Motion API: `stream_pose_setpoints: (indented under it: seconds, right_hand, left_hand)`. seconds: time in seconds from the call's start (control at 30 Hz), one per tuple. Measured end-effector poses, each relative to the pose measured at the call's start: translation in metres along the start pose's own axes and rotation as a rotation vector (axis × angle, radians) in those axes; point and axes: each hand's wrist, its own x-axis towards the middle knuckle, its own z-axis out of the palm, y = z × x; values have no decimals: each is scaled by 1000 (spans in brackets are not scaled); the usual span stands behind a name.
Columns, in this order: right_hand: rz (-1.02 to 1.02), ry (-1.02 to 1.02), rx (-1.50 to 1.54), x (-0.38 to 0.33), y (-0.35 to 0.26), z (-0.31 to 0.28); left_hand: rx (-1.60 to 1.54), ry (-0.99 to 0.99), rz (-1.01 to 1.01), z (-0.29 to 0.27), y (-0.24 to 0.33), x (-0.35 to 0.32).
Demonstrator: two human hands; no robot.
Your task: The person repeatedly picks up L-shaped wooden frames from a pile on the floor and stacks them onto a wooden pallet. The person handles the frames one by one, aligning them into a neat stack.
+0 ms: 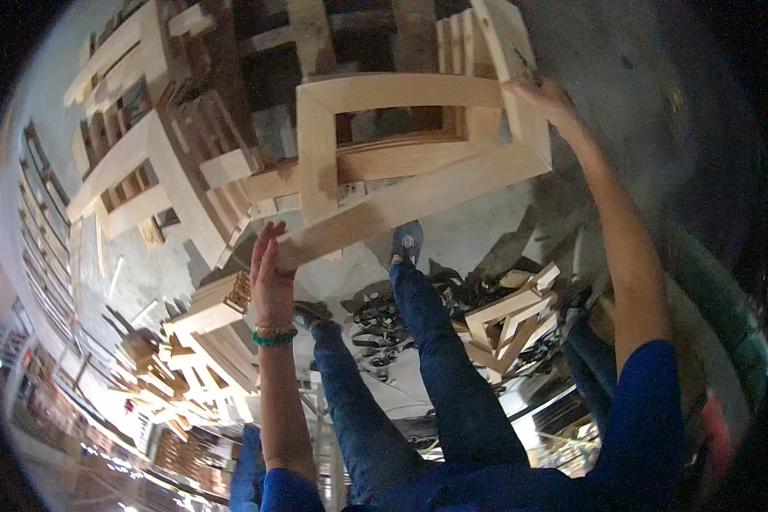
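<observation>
Both of my hands are closed on a pale wooden frame made of flat boards, held tilted in front of me. My left hand, with a green bracelet on its wrist, grips the near left end of the long rail. My right hand grips the upright board on the right side, its fingers partly hidden. Just beyond, a rectangular wooden frame overlaps the held one in the view, and I cannot tell whether they touch.
Stacked wooden frames stand at the left, above a dark pallet. More wooden pieces pile up beside my left forearm. Small frames and dark straps or scraps lie around my feet. Another person's leg shows at the right.
</observation>
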Motion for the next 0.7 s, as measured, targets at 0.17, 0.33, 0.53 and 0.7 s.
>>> stream_pose_setpoints:
  seconds: [0.17,0.33,0.53,0.7]
  right_hand:
    - [27,-15,-353,14,2,2]
    - [-388,228,-230,6,23,17]
    - [-264,89,-301,-5,26,29]
    - [-172,-205,-128,5,34,54]
  left_hand:
    - [-193,404,274,14,-13,31]
    - [-329,377,172,39,-53,61]
    - [-179,267,235,46,-56,105]
    - [177,741,432,8,-78,79]
